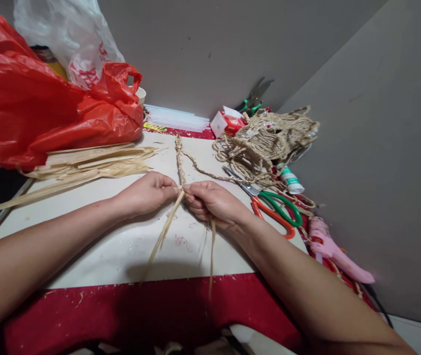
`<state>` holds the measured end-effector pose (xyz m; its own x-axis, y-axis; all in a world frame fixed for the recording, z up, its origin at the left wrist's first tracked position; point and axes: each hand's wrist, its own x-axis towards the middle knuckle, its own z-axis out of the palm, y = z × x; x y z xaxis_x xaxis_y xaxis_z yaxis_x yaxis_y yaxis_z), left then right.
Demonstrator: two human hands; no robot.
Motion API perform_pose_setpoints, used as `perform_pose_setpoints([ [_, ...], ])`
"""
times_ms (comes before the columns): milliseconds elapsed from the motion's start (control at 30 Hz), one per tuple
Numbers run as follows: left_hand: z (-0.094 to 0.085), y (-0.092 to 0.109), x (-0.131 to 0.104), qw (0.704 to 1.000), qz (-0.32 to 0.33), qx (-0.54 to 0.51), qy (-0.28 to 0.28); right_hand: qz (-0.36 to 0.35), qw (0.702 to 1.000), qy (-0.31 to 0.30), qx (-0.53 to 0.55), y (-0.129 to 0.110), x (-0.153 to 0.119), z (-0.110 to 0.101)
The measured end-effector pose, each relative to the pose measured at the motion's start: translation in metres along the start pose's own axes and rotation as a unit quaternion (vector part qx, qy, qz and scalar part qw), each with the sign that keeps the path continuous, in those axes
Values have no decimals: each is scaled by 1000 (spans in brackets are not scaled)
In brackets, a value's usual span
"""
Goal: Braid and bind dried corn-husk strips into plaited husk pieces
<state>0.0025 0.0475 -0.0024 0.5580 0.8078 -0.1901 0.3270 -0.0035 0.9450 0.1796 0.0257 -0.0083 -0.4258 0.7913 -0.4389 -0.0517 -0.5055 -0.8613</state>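
A red cloth [121,310] was seen at the near edge of the white worktop [102,251]. Over the worktop, pale loose strands [166,229] were trailed toward the person from the pinch point, and another strand [211,261] was hung below the right hand [213,201]. The braid [181,165] was gripped at its near end between the closed fingertips of the left hand [145,196] and those of the right hand, the two nearly touching. If either pinch were eased, the plait could be loosened there; if the dry fibre were pulled too hard, a strand could be split. A snag also seemed possible, since the thin cord [206,172] was led rightward from the braid to the scissors [251,190].

The braid was laid at the worktop's middle, its long axis directed away from the person and its far tip angled slightly left. To its left, dry husk strips [95,165] were piled; to its right, beyond the scissors, coiled cords [269,133] were heaped. Farther off, translucent sticks [176,117] were lined up.
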Motion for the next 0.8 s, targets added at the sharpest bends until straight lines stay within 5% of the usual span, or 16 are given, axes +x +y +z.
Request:
perform_pose_setpoints([
  [167,-6,6,-5,993,30,112,33,-15,997,66,-43,3,1,4],
  [300,10,15,-16,974,63,216,31,-30,997,66,-20,6,-1,11],
  [600,35,3,-28,847,102,521,0,-18,998,59,23,9,-4,18],
  [700,32,7,-31,851,119,511,-23,-9,999,44,18,7,-4,16],
  [800,20,16,-29,892,114,438,4,-6,999,21,43,5,-4,11],
])
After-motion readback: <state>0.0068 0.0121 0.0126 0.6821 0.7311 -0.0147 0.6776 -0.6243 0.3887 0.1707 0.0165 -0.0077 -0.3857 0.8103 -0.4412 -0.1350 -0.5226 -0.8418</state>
